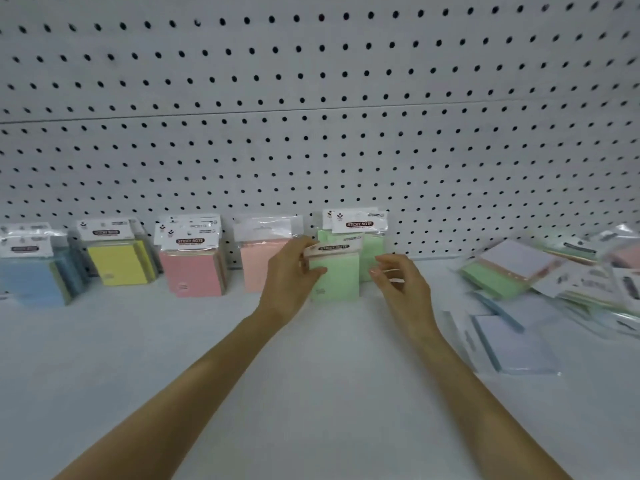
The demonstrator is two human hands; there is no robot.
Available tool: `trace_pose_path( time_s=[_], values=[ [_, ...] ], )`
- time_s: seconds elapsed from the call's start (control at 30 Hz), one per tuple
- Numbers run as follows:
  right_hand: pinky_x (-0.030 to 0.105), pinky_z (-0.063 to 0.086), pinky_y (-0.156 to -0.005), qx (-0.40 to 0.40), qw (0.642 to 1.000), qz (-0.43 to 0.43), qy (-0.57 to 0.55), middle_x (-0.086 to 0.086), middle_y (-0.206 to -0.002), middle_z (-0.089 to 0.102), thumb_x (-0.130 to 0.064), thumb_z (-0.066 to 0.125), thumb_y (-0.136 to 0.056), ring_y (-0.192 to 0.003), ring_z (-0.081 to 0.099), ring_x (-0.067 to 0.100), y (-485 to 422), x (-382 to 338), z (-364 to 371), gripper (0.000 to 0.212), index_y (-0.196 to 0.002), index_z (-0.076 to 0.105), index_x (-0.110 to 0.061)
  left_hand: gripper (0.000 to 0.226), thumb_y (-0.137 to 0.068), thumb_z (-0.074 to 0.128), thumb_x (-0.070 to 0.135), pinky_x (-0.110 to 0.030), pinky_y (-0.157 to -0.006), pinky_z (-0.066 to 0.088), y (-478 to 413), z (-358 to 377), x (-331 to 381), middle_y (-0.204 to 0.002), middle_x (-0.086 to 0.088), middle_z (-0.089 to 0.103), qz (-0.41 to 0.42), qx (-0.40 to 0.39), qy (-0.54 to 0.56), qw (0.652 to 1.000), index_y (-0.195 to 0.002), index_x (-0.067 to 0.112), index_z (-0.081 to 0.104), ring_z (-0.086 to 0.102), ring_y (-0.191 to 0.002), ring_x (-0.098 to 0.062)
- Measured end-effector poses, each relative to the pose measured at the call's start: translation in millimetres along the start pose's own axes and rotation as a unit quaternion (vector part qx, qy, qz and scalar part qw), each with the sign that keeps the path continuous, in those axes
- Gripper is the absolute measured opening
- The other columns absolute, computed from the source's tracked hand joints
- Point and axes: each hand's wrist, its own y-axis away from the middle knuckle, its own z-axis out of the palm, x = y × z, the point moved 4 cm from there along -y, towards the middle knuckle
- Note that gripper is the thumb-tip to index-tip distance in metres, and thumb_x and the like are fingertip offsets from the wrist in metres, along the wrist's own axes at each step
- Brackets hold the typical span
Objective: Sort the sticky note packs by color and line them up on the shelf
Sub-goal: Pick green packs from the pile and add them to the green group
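White pegboard wall [346,116] behind shelf [311,393]

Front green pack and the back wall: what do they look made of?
Green pack: matte pastel paper pad, seemingly in clear film with a white printed card header. Back wall: white pegboard, regular round holes, matte; painted metal or hardboard, can't tell.

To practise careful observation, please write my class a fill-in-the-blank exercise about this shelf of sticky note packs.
1. The left hand grips a ____ pack.
2. The yellow stack stands between the blue stack and the ____ stack.
3. The unsorted pile lies on the person's ____ side.
Missing words: green; pink; right.
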Motion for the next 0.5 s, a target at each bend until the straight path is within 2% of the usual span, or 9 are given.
trace_pose_path(
  time_s=[0.1,0.2,0.3,0.43,0.5],
  values=[
    [0.004,0.043,-0.067,0.027,0.999,0.005,0.018,0.000,-0.109,0.055,-0.015,0.076,-0.078,-0.088,0.055,0.010,-5.4,0.6,-7.4,0.040,-0.109,0.054,-0.027,0.045,-0.076,0.073,0.002,-0.013,-0.073,0.045,-16.2,14.2,11.1,-0.100,0.004,0.057,0.026,-0.008,-0.064,0.998,-0.117,0.012,0.058,0.052,-0.074,-0.010],
    [0.004,0.040,-0.072,0.038,0.998,-0.011,0.056,-0.004,-0.116,0.044,-0.017,0.081,-0.072,-0.094,0.050,0.008,-12.0,-1.9,-17.9,0.060,-0.123,0.050,-0.023,0.042,-0.078,0.073,0.015,-0.029,-0.075,0.045,-29.1,20.8,16.2,-0.097,0.007,0.052,0.047,-0.017,-0.158,0.986,-0.117,0.018,0.057,0.053,-0.083,-0.016],
    [0.006,0.039,-0.080,0.018,0.994,-0.041,0.097,-0.007,-0.118,0.039,-0.022,0.082,-0.070,-0.100,0.048,0.010,-16.8,-1.2,-28.5,0.070,-0.130,0.046,-0.020,0.045,-0.074,0.077,0.022,-0.033,-0.078,0.042,-36.5,23.8,16.9,-0.096,-0.001,0.052,0.069,-0.002,-0.220,0.973,-0.115,0.017,0.059,0.049,-0.099,-0.022],
    [0.029,0.042,-0.097,-0.030,0.988,-0.066,0.133,-0.010,-0.121,0.035,-0.024,0.081,-0.072,-0.116,0.045,0.017,-19.8,-3.6,-38.6,0.074,-0.134,0.041,-0.022,0.054,-0.069,0.081,0.025,-0.034,-0.084,0.045,-37.2,31.1,13.7,-0.113,-0.008,0.051,0.078,0.018,-0.233,0.969,-0.115,0.010,0.058,0.048,-0.103,-0.025],
    [0.030,0.040,-0.099,-0.049,0.986,-0.061,0.147,-0.011,-0.124,0.032,-0.023,0.080,-0.073,-0.122,0.041,0.018,-22.4,-10.2,-43.5,0.076,-0.136,0.038,-0.022,0.060,-0.066,0.083,0.025,-0.036,-0.087,0.044,-32.5,32.2,15.4,-0.114,-0.010,0.051,0.088,0.044,-0.252,0.963,-0.119,0.011,0.057,0.049,-0.104,-0.028]
  ],
)
